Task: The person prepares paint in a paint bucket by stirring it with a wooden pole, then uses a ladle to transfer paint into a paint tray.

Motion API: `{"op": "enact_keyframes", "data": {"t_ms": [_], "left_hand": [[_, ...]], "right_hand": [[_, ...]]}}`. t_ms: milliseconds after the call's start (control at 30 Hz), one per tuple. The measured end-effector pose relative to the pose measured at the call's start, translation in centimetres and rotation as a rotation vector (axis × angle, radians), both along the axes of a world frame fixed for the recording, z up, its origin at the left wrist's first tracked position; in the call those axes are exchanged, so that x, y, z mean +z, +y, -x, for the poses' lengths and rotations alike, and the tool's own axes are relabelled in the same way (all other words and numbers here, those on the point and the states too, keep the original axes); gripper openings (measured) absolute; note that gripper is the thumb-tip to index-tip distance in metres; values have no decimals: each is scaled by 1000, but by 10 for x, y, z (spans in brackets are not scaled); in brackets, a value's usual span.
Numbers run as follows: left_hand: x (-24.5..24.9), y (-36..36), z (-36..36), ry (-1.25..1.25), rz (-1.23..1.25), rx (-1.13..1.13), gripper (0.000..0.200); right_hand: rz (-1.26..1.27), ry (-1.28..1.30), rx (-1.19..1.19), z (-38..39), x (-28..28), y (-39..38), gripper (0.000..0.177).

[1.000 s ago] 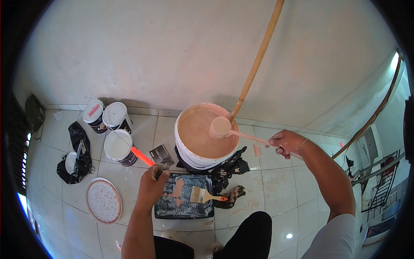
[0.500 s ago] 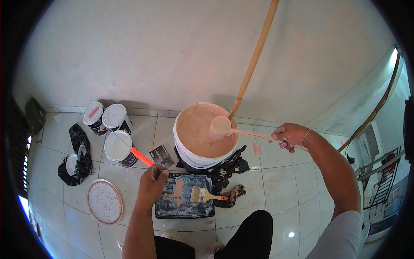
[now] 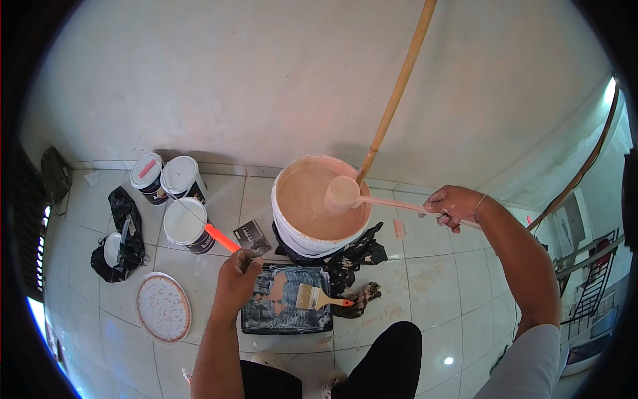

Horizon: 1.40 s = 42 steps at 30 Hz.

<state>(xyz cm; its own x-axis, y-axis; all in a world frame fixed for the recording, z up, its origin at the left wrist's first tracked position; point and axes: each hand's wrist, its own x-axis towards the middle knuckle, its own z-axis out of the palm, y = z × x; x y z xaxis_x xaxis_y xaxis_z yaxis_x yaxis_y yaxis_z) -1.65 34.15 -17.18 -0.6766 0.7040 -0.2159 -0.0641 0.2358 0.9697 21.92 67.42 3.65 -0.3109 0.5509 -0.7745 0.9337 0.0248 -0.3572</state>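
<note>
My left hand (image 3: 239, 274) is closed around the orange handle of a paint roller (image 3: 221, 237). Its thin wire runs up and left over the paint pails, toward a small pink roller head. On the other side, my right hand (image 3: 453, 207) grips the long handle of a pink dipper (image 3: 343, 191). The dipper's cup sits at the paint surface inside a large white bucket (image 3: 292, 233) of pale peach paint; how deep it dips is hard to see. A bamboo pole (image 3: 397, 93) stands in the same bucket, leaning up and right.
Below the bucket lies a black paint tray (image 3: 266, 322) with a flat brush (image 3: 310, 297) across it. Black plastic (image 3: 362, 256) is bunched around the bucket. Small pails (image 3: 183, 223), a splattered lid (image 3: 163, 309) and a black bag (image 3: 126, 216) stand left. A wall rises behind.
The view has shifted slightly. Both hands keep their grips, and the dipper stays in nearly the same place in the bucket.
</note>
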Motion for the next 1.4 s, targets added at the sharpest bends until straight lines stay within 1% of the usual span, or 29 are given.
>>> {"op": "enact_keyframes", "data": {"t_ms": [267,400,567,700,767,900,967,1100,1267,1400], "left_hand": [[0,-1,1,32,20,-2,16],[-4,-2,1,26,21,-6,16],[-5,2,-2,-12,-27,-12,16],[-3,3,-2,-38,-23,-19,16],[-2,3,-1,-4,-14,-23,17],[-5,0,3,-10,-10,-14,17],[-9,-1,5,37,-1,-12,17],[0,-3,4,29,-2,-6,17],[-4,-4,5,-13,-55,1,17],[2,-3,3,6,-27,-6,17]], "right_hand": [[12,0,4,-2,2,3,29],[9,12,12,0,11,-1,29],[-2,15,31,1,22,-5,24],[-2,9,24,0,22,-5,22],[8,1,42,0,21,-4,21],[17,0,31,-1,16,-5,21],[-9,-15,28,1,16,-7,20],[21,-9,15,0,12,-6,20],[22,-20,13,3,14,-10,21],[7,-19,-1,4,12,-11,20]]}}
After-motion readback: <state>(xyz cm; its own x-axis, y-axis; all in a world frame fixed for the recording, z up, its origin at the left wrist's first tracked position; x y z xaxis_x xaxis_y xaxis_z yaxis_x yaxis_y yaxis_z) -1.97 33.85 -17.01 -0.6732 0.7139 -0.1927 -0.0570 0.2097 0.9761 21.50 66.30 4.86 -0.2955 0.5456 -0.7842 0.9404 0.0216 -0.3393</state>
